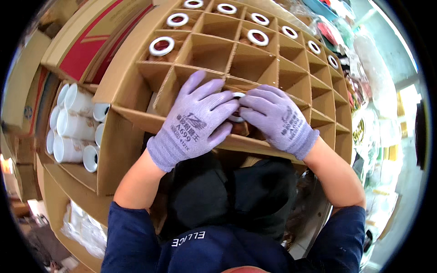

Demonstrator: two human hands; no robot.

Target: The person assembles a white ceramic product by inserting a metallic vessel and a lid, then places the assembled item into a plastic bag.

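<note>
In the near row of a divided cardboard box [136, 119] stands a white-rimmed container [240, 129] with a reddish-brown body. Both my hands, in light purple knit gloves, close in on its rim from either side. My left hand [200, 111] has thumb and forefingers at the rim's left side, its outer fingers stretched over the compartment. My right hand [274, 116] has bent fingers pressed at the rim's right side. The fingers cover much of the rim. Similar containers, one with a white ring top [161, 46], stand in several other compartments.
Left of the divided box, white plastic cups or jars [73, 129] lie in another carton [73, 173]. A cardboard carton with a red panel [93, 45] leans behind them. Clear plastic bags [84, 230] are at lower left; bagged goods [373, 68] line the right side.
</note>
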